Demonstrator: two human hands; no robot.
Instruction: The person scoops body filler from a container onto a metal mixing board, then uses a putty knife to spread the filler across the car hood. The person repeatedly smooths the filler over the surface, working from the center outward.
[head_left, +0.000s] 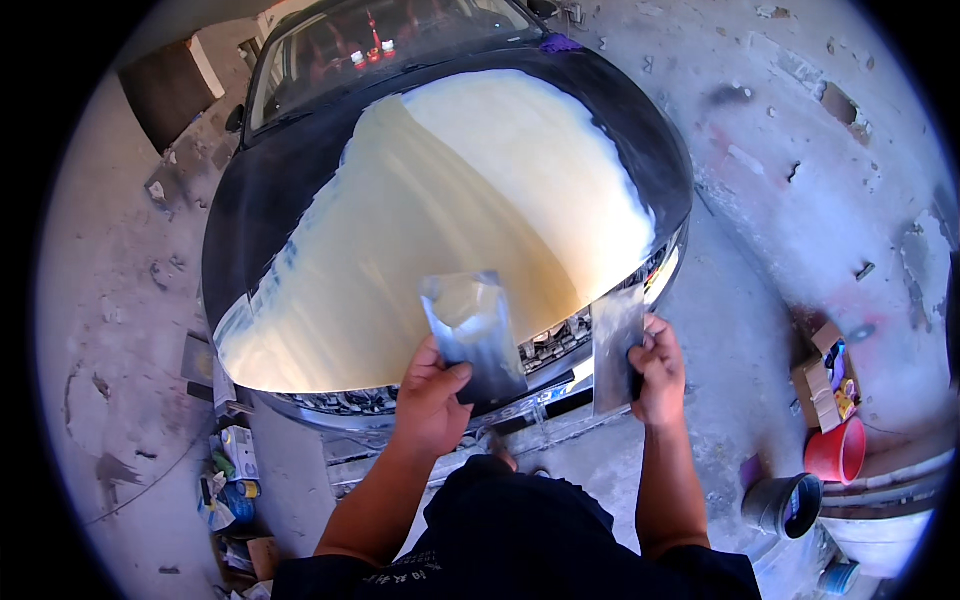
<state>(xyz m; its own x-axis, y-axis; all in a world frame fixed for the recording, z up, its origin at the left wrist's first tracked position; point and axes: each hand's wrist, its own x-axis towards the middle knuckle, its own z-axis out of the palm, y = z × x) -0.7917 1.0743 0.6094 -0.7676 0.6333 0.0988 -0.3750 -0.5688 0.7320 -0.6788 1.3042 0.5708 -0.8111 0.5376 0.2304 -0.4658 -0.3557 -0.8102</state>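
Note:
In front of me is the dark car's hood (650, 130), its middle spread with pale yellow body filler (350, 260). The layer looks tan in a broad band and whiter toward the right; its edges are ragged. My left hand (432, 402) grips a flat metal filler spreader (490, 350), with a pale lump of filler (466, 300) near its far end. To the right, my right hand (660, 372) pinches a second metal spreader (614, 350), held upright by the hood's front edge. Whether either blade touches the hood, I cannot tell.
A windshield (390, 50) rises behind the hood, and a purple cloth (560, 43) lies by its base. On the right stand a cardboard box (822, 390), a red bucket (836, 452) and a black bucket (782, 505). Bottles and boxes (238, 455) crowd the lower left.

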